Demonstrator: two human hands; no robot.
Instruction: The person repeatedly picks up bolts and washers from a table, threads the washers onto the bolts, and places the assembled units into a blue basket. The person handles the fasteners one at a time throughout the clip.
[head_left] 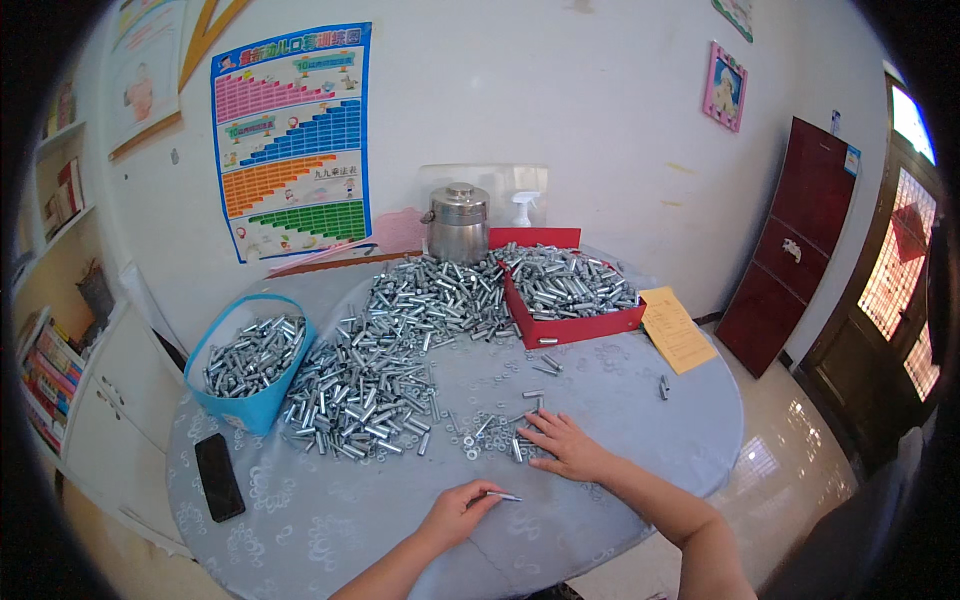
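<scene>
My left hand (462, 513) is near the table's front edge, its thumb and fingers pinched on a slim silver bolt (507, 496) that points right. Ahead and to the right, my right hand (568, 447) lies low over the tabletop with its fingers spread. Its fingertips are beside a short metal sleeve (517, 449) and reach toward a scatter of small washers (472, 440) and loose bolts. Whether a fingertip touches any of these cannot be told. Left of the washers spreads a large heap of silver anchor bolts (360, 390) that runs toward the back.
A blue fabric bin (262, 412) of metal parts stands at left, near a black phone (218, 478). At the back are a steel canister (459, 228), a white spray bottle (524, 207) and a red box (580, 330) full of bolts. Yellow paper (678, 332) lies at the right.
</scene>
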